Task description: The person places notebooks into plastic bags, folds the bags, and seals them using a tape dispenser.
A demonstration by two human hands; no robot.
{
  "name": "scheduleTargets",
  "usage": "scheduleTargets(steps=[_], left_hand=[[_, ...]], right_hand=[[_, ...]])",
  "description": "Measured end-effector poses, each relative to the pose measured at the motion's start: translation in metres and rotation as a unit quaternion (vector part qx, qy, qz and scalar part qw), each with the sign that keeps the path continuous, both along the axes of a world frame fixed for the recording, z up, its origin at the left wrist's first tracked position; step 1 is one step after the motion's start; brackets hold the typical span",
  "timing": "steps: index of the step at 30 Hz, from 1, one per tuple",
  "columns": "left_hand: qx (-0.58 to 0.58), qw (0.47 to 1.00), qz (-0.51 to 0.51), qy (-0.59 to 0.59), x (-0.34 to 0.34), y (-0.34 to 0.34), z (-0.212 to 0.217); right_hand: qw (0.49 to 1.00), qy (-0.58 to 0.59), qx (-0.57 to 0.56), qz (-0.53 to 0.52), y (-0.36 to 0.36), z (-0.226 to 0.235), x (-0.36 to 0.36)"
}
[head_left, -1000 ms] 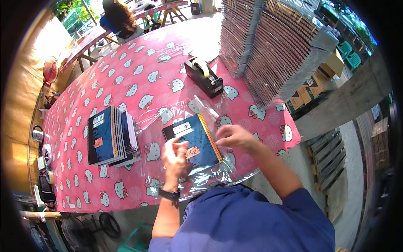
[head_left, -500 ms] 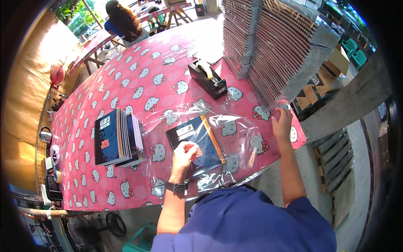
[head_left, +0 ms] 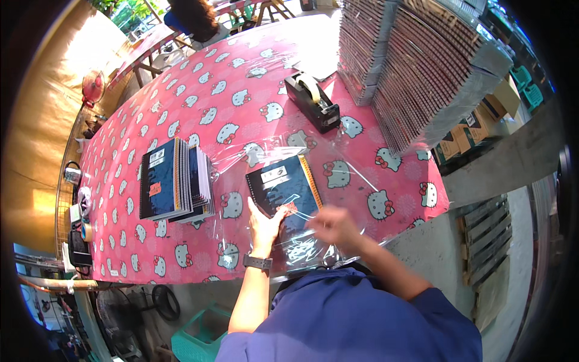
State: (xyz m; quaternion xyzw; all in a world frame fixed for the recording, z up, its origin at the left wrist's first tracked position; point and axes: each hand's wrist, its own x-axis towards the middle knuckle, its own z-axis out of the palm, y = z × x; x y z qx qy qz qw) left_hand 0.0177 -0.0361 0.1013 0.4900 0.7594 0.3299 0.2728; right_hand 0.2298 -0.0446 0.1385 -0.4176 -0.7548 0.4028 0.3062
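Note:
A dark blue spiral notebook (head_left: 283,181) with an orange binding along its right side lies on the table before me, with clear plastic film (head_left: 301,250) around it. My left hand (head_left: 264,229), a dark watch on its wrist, rests at the notebook's lower left with thumb and fingers apart. Its thumb touches a small red label (head_left: 287,209) on the cover. Over the notebook's lower right edge is my right hand (head_left: 336,229), smeared by motion, its fingers seemingly curled. Whether it grips the film, I cannot make out.
Several similar notebooks (head_left: 160,184) lie stacked to the left. Beyond my notebook stands a black tape dispenser (head_left: 313,102). A tall stack of spiral-bound notebooks (head_left: 422,78) rises at the table's right edge. The pink patterned tablecloth (head_left: 199,247) reaches toward a seated person (head_left: 196,18).
My right hand has come from beside the tall stack to the notebook's lower right. My left hand has gone from a pinch at the red label to spread fingers. The view has shifted slightly.

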Motion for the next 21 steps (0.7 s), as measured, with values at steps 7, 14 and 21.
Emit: scheduleTargets(steps=[7, 14, 21], left_hand=[[-0.032, 0.996, -0.019, -0.083, -0.003, 0.006, -0.017], [-0.026, 0.982, -0.044, -0.183, -0.018, 0.003, -0.034], [-0.077, 0.997, 0.019, 0.001, 0.016, 0.004, -0.005]], right_hand=[[0.977, 0.02, -0.093, -0.189, 0.074, -0.064, -0.007], [0.974, 0.02, -0.12, -0.191, 0.066, -0.045, -0.028], [0.971, -0.057, -0.105, -0.209, 0.066, -0.047, -0.03]])
